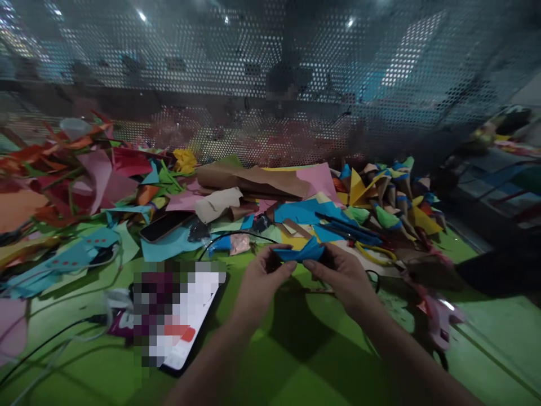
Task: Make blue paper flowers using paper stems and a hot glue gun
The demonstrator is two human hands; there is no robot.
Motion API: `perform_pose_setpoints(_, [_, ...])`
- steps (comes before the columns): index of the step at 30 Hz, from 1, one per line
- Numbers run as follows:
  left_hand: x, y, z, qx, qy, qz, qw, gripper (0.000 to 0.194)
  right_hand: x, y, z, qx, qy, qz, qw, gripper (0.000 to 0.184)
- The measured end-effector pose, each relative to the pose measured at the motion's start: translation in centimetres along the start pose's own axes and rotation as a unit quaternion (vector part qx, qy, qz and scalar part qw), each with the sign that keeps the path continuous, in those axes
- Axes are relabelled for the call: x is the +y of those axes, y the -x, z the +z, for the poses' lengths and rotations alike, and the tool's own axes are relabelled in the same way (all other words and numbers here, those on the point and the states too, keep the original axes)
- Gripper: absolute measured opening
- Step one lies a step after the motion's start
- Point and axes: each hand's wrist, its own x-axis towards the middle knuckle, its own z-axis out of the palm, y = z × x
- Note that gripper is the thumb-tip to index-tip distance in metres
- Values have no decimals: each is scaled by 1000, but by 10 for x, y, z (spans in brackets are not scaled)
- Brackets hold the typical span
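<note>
A folded piece of blue paper (301, 255) is held up above the green table, stretched between both hands. My left hand (267, 270) grips its left end, thumb in front and fingers behind. On the other end, my right hand (338, 268) pinches it in the same way. One pointed flap rises near the right thumb. Under the hands, the paper's underside and the far fingertips are hidden. A dark shadow of the hands falls on the green tabletop (296, 361).
Left of my hands lies a lit phone (190, 321), its screen blurred. A pink glue gun (442, 321) rests at the right with a cord. Behind are yellow-handled scissors (378, 255), a dark phone (164, 226), heaped coloured paper (97, 175) and a perforated metal screen (253, 67).
</note>
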Motion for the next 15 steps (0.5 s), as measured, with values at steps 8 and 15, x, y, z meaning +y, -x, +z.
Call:
perform_pose_setpoints(8, [3, -2, -1, 7, -18, 7, 1000, 21, 6, -5, 1, -4, -38, -12, 999, 30])
perform_pose_setpoints(15, [-6, -12, -4, 29, -83, 42, 995, 23, 12, -8, -2, 9, 10, -25, 1000, 38])
